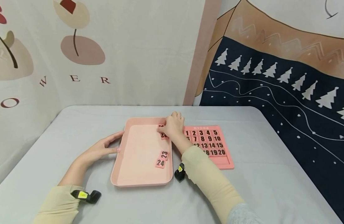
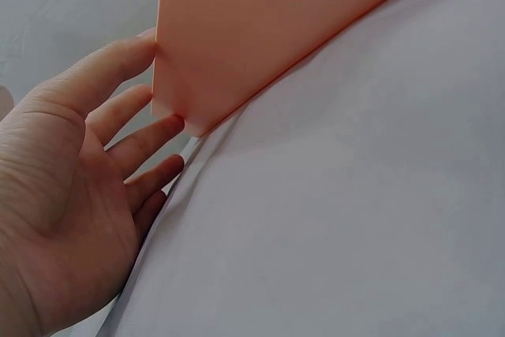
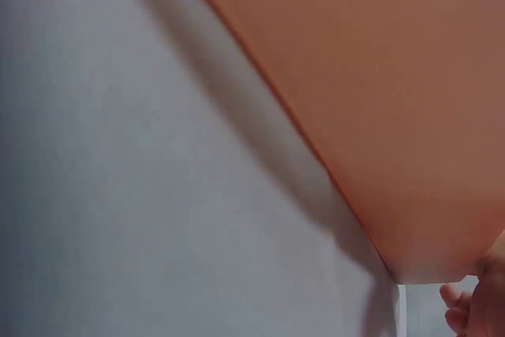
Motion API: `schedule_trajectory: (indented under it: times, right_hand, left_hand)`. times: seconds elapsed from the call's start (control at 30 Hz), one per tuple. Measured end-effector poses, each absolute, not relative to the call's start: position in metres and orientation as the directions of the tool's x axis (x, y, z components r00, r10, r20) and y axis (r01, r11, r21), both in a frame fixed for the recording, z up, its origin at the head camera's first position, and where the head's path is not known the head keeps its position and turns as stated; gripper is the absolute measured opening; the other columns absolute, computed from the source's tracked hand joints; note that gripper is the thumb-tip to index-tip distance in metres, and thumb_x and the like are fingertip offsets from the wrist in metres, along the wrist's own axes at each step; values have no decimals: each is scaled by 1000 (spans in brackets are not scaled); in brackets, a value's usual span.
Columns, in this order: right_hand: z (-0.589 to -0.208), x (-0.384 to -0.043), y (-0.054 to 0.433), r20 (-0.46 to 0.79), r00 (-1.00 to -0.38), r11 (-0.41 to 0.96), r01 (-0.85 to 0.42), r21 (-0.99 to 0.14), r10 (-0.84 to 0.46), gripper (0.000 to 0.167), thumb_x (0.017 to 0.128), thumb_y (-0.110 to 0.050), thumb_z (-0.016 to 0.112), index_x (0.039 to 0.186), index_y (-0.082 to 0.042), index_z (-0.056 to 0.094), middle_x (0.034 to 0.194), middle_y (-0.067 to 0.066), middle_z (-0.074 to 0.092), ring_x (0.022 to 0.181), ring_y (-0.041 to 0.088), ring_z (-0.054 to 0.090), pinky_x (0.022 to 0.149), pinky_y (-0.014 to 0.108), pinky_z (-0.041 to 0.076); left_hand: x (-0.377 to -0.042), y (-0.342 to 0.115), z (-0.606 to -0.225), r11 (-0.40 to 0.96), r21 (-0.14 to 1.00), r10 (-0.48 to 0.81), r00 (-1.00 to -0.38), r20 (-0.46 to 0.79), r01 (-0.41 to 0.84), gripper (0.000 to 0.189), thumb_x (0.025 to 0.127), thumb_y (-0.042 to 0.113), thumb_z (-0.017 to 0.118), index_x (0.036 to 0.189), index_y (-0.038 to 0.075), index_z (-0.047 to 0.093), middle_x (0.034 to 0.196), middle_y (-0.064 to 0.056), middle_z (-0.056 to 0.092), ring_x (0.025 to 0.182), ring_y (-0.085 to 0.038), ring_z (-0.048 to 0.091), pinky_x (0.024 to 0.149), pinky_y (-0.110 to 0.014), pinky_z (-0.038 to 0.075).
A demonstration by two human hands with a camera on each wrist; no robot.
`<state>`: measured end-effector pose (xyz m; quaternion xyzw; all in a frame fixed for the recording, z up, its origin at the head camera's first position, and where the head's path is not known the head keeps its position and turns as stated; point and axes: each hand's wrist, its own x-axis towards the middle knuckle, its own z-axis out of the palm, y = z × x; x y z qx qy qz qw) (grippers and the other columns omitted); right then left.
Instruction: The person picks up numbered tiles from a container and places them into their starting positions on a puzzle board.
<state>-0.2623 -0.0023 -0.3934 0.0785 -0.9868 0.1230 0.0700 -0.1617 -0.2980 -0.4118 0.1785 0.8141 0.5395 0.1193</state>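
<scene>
A pink rectangular tray [image 1: 141,149] lies on the table. My left hand [image 1: 99,151] is at its left side, fingers extended, the thumb and fingers touching the outer wall; the left wrist view shows this hand [image 2: 87,163] by the tray's wall [image 2: 237,21]. At the far right corner my right hand [image 1: 173,126] grips the rim, its thumb inside and its fingers outside. The thumb partly covers number tiles [image 1: 164,136] there. Nearer me inside the tray lie tile 23 [image 1: 164,155] and tile 24 [image 1: 160,163]. In the right wrist view, fingers [image 3: 458,317] show below the tray's edge [image 3: 426,262].
Right of the tray lies a pink number board [image 1: 226,163], its rows of tiles partly hidden by the right forearm. A grey-white cloth [image 1: 258,186] covers the table. Printed curtains [image 1: 149,62] hang behind it.
</scene>
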Motion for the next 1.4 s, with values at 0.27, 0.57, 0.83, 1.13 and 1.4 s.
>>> schedule_trajectory:
  times: [0.27, 0.57, 0.83, 1.13, 1.4]
  right_hand:
    - [-395, -261, 0, 114, -984, 908, -171, -382, -138, 35, 70, -50, 82, 94, -25, 77, 97, 1, 51, 96, 22, 41, 88, 37, 33]
    - [-394, -261, 1, 94, -987, 906, -155, -394, -128, 30, 68, -45, 85, 86, -22, 75, 97, 0, 54, 98, 22, 43, 90, 37, 34]
    - [-397, -261, 3, 89, -982, 910, -187, -371, -166, 32, 71, -46, 82, 74, -19, 66, 92, 1, 47, 92, 22, 39, 86, 36, 33]
    - [-392, -257, 5, 147, -967, 887, -249, -390, -207, 38, 70, -50, 82, 86, -17, 73, 101, 2, 48, 94, 23, 37, 86, 36, 31]
    - [-380, -252, 13, 159, -952, 858, -306, -413, -262, 39, 71, -46, 83, 94, -16, 75, 111, 5, 49, 104, 25, 37, 92, 40, 29]
  left_hand:
    - [-161, -300, -411, 357, 920, 414, -910, 2, 164, 68, 92, 14, 65, 150, 6, 30, 154, -13, 27, 141, -33, 15, 98, -6, 24]
    - [-161, -300, -413, 350, 922, 415, -910, 5, 164, 68, 92, 14, 65, 150, 6, 30, 154, -13, 27, 141, -32, 16, 99, -7, 24]
    - [-160, -298, -414, 338, 928, 420, -908, -1, 155, 69, 91, 12, 66, 150, 3, 29, 154, -15, 26, 141, -34, 14, 99, -7, 24]
    - [-161, -298, -415, 346, 924, 419, -908, 2, 162, 69, 91, 14, 66, 150, 5, 30, 154, -13, 27, 141, -33, 15, 99, -7, 25]
    - [-163, -299, -415, 348, 919, 425, -905, 21, 184, 68, 92, 12, 65, 150, 6, 31, 154, -12, 27, 141, -32, 16, 99, -8, 24]
